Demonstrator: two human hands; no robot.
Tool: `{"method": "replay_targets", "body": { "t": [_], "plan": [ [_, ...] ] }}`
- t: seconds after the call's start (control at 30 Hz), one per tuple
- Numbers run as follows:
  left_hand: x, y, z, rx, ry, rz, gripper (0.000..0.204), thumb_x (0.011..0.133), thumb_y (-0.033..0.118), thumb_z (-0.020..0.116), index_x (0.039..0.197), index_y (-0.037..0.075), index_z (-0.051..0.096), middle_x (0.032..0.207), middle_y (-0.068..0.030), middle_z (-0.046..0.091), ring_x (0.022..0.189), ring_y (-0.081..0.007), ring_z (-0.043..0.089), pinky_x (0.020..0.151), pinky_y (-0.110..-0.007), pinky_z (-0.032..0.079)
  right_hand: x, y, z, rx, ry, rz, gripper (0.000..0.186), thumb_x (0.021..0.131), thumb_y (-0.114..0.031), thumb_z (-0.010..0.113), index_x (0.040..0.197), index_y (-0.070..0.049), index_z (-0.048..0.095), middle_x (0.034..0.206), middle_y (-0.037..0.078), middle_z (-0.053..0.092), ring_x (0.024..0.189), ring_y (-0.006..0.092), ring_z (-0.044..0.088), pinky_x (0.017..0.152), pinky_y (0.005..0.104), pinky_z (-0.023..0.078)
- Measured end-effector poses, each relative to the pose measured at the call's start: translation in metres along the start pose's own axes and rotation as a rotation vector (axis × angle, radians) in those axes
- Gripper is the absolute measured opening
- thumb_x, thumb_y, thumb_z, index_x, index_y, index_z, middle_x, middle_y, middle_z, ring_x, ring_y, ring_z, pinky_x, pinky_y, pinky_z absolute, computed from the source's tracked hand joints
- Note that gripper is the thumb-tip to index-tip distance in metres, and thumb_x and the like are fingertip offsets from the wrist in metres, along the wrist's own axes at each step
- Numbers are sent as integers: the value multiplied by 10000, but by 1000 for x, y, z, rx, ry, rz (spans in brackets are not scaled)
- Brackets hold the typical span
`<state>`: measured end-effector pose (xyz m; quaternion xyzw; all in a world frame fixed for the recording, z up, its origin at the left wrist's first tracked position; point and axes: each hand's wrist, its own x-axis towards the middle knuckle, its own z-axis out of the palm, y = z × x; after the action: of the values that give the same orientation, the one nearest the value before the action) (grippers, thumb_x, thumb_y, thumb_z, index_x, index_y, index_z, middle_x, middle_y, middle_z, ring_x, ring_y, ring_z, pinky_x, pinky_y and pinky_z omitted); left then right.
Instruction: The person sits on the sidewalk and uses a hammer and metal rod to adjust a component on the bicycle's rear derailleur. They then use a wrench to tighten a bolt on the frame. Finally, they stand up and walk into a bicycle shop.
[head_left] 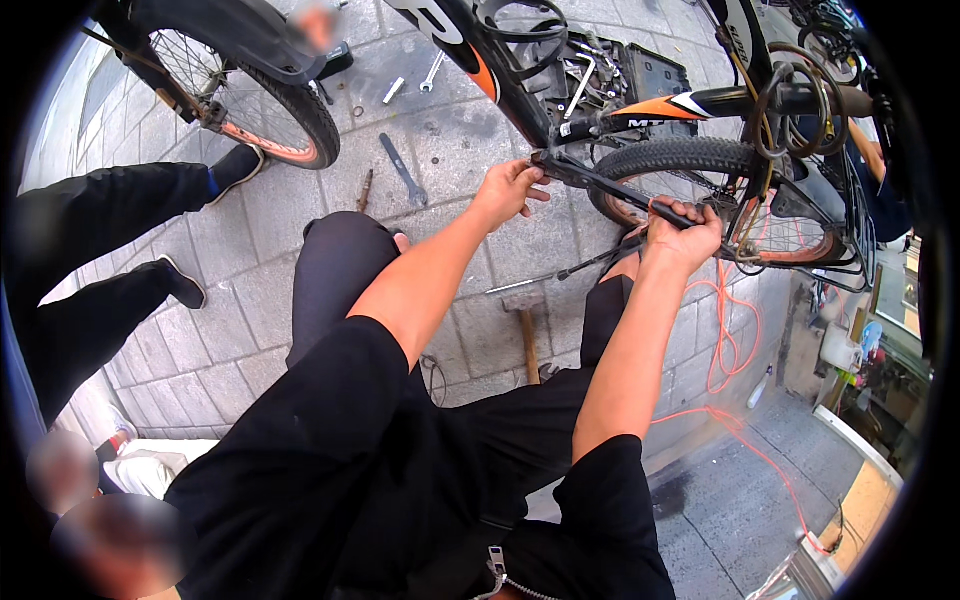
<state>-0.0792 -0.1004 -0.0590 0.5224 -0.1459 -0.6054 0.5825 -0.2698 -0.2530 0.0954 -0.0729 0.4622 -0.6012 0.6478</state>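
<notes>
My right hand [684, 230] is wrapped round the handle of a long dark wrench [608, 187]. The tool slopes up to the left, its far end against the crank area at the bottom of a bicycle frame [525, 115] in black, orange and white. At that end my left hand [513, 190] has thumb and forefinger drawn together, its other fingers curled. Whatever it pinches is too small to make out. Just right of the wrench is the bicycle's rear wheel [690, 157].
A tool case [650, 75] full of loose tools lies behind the frame. On the paving are a flat spanner [403, 172], a hammer [528, 340] and an orange cord [722, 330]. Another bicycle's wheel [300, 120] and a person's legs [110, 205] are at left.
</notes>
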Motion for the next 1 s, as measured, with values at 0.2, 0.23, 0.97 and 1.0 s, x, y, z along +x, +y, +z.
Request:
{"method": "replay_targets", "body": {
  "t": [0.2, 0.23, 0.97, 1.0],
  "plan": [
    [-2, -3, -3, -61, 1, 27, 306, 1087, 200, 520, 1332, 25, 577, 1258, -135, 687, 1044, -240, 736, 578, -298, 553, -23, 4, 42, -125, -126, -18, 193, 888, -185, 573, 778, -153, 418, 627, -9, 441, 548, 171, 468, 611, 427, 448],
    [-3, -3, -2, -83, 7, 21, 303, 1087, 194, 517, 1330, 24, 577, 1259, -135, 687, 1047, -243, 735, 587, -303, 556, -25, 6, 46, -155, -237, -5, 178, 905, -182, 597, 802, -137, 458, 631, -3, 451, 553, 173, 477, 619, 427, 458],
    [-205, 24, -3, 1908, -1332, -162, 309, 837, 168, 737, 1133, 84, 773, 1143, -91, 759, 1018, -281, 742, 789, -461, 586, -137, 355, -2, -2293, -1614, -802, 206, 901, -175, 650, 1089, -100, 686, 1032, 117, 724, 1011, 317, 718, 826, 526, 547],
    [-204, 38, 0, 1890, -1377, -174, 313, 829, 162, 742, 1132, 86, 773, 1135, -88, 759, 1012, -282, 744, 778, -462, 587, -127, 357, -18, -2396, -1643, -743, 186, 934, -182, 613, 1076, -110, 709, 1026, 111, 737, 991, 310, 729, 805, 541, 546]
  ]
}}
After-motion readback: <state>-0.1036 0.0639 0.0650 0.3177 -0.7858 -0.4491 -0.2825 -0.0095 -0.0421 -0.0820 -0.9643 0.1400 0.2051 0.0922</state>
